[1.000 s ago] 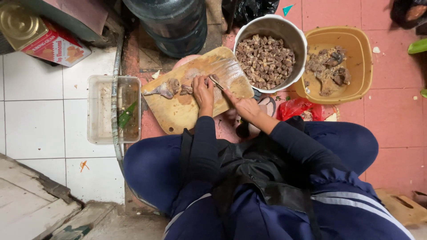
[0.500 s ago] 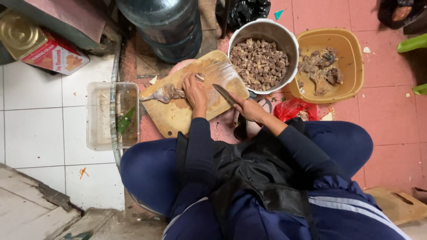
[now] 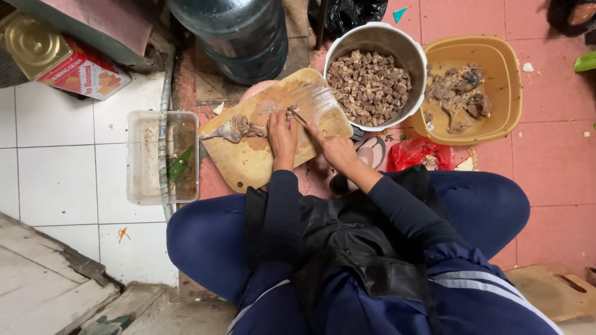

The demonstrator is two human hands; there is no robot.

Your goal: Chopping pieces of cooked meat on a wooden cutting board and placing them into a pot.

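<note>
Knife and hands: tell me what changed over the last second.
The right hand drew the knife back and set it down again by the left hand, which stayed pressed on the meat. Board, pot and basin kept their places.

Tiled floor (image 3: 552, 167): wooden cutting board (image 3: 248, 161), steel pot (image 3: 397, 43), yellow basin (image 3: 509, 68), clear plastic tub (image 3: 143, 155), water jug (image 3: 236, 37), red bag (image 3: 416, 152).

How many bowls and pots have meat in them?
2. The round metal pot full of chopped meat sits just past the cutting board; the yellow basin with bigger meat pieces stands right beside it. Others could be out of view.
</note>
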